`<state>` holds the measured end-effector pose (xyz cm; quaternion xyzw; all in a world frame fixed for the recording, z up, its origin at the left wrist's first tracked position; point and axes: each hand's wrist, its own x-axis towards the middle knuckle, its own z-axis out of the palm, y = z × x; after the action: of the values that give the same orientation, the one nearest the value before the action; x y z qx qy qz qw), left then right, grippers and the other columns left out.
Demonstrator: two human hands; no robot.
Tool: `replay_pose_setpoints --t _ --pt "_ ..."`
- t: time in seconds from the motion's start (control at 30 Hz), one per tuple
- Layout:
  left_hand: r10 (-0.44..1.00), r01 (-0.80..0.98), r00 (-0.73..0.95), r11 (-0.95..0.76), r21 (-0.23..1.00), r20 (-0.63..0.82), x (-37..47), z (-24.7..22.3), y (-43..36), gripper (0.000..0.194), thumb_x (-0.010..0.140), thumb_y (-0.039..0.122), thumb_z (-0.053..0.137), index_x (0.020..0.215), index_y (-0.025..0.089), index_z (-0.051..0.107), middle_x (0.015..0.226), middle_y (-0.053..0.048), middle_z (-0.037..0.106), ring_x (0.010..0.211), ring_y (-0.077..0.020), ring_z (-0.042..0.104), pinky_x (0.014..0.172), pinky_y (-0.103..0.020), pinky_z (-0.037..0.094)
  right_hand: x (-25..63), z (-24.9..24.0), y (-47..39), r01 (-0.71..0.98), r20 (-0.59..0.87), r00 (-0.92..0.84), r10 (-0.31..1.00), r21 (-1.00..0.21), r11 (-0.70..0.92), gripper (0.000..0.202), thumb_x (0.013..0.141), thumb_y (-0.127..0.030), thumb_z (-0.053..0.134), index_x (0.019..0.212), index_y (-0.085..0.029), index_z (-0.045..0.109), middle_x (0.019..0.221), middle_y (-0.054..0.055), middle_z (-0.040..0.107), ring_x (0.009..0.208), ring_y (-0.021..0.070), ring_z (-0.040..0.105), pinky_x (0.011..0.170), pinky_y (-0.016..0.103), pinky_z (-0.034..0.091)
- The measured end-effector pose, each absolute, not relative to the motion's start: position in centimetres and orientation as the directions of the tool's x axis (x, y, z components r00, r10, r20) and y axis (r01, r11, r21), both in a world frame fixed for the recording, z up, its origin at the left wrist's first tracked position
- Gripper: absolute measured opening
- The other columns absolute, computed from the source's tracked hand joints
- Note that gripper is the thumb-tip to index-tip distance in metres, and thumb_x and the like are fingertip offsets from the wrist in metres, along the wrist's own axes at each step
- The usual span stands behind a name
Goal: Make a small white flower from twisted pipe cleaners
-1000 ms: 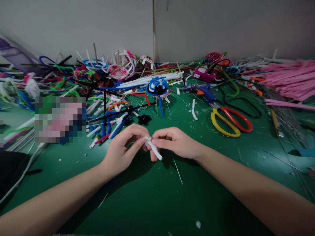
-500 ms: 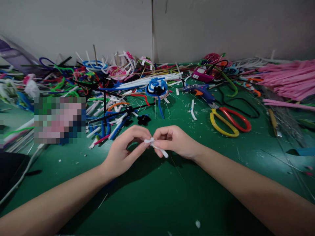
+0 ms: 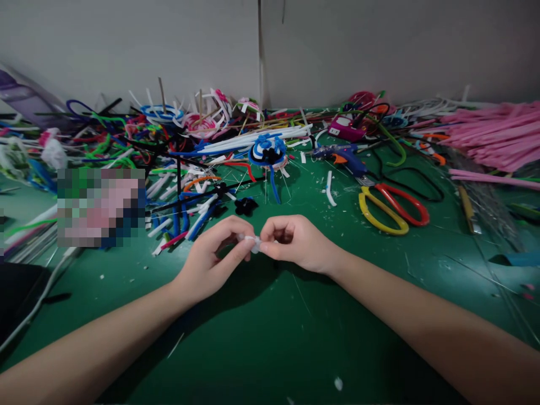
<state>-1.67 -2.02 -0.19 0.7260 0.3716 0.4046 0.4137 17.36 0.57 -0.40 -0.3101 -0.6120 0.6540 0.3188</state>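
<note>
A small white pipe cleaner piece (image 3: 252, 242) is pinched between my two hands, above the green table (image 3: 270, 337). My left hand (image 3: 223, 253) grips its left part between thumb and fingers. At its right end, my right hand (image 3: 291, 239) has thumb and forefinger closed on it. The fingers hide much of the piece, so its full shape cannot be made out. Just beyond my hands lies a black flower-like piece (image 3: 246, 206). Farther back is a blue, white and black round piece (image 3: 268, 151).
Scissors (image 3: 383, 208) with yellow and red handles lie right of my hands, near a blue glue gun (image 3: 348, 158). Pink pipe cleaners (image 3: 498, 135) are heaped at the far right. Mixed coloured stems fill the back left. A craft knife (image 3: 468, 209) lies on the right.
The white piece has turned between my fingers; its loose end no longer sticks out down to the right. Both hands stay nearly in place and closed on it.
</note>
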Motion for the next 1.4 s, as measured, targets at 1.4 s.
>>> replay_pose_setpoints --t 1.4 --pt "0.951 0.081 0.305 -0.069 0.994 0.041 -1.3 0.3 -1.3 0.004 0.082 0.019 0.060 0.079 0.016 0.060 0.066 0.002 0.063 0.052 -0.0087 0.063 0.053 -0.020 0.052 17.7 -0.3 0.3 0.139 0.121 -0.639 0.759 -0.953 0.268 0.020 0.088 -0.029 0.051 0.078 -0.014 0.058 0.063 -0.001 0.061 0.054 0.0069 0.052 0.052 0.019 0.040"
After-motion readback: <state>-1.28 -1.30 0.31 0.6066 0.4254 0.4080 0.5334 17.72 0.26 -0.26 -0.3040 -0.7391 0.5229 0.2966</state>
